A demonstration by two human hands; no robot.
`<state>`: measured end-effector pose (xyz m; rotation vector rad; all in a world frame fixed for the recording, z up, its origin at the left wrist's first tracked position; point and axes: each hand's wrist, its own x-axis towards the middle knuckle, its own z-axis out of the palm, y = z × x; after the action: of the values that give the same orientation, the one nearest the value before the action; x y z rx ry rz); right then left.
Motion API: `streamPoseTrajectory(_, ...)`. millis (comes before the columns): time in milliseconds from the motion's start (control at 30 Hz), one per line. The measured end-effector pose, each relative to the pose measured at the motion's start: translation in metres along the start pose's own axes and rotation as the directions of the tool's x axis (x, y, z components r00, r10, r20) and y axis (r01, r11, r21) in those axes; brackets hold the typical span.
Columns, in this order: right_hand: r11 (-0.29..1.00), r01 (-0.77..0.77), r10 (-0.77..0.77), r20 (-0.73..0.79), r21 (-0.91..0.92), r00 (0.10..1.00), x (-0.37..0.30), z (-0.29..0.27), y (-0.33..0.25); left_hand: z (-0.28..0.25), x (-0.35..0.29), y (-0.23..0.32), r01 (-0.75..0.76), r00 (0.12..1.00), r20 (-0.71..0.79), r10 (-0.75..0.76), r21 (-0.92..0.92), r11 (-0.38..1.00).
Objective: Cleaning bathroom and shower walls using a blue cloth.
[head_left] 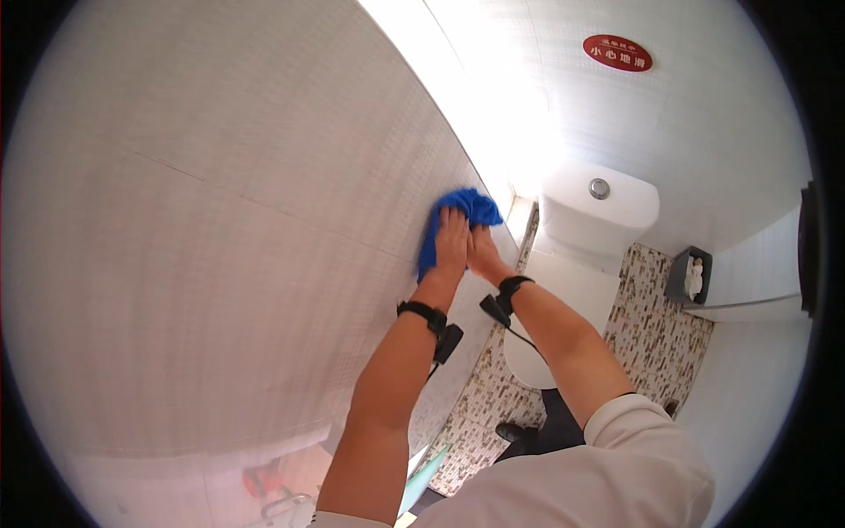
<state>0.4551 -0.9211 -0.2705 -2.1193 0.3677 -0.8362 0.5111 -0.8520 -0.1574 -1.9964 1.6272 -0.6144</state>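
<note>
A bright blue cloth (476,206) is bunched against the pale wall panel (290,176), close to the panel's right-hand edge. My left hand (451,239) holds it to the wall, with the fingers laid over its folds. Beside it, almost touching, my right hand (483,250) grips the cloth's lower right part. The fingertips of my right hand are partly lost in the folds. Each wrist wears a black strap with a small dark device and a cable.
Below and right of my hands stands a white toilet (563,295), its cistern (598,195) topped by a round flush button. A grey bin (689,275) with crumpled white paper sits on the mosaic-patterned floor (656,352). A red oval sign (618,53) is on the far wall.
</note>
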Motion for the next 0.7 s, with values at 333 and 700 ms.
streamPoseTrajectory(333, 1.0, 0.022, -0.022, 0.327, 0.004, 0.945, -0.163, 0.074, -0.101, 0.071, -0.212, 0.072, 0.153, 0.91, -0.24, -0.338, -0.564, 0.811)
streamPoseTrajectory(700, 0.922, 0.256, -0.314, 0.175, 0.29, 0.933, -0.084, -0.009, -0.323, -0.223, -0.349, -0.045, 0.714, 0.699, -0.001, -0.715, 0.067, 0.697)
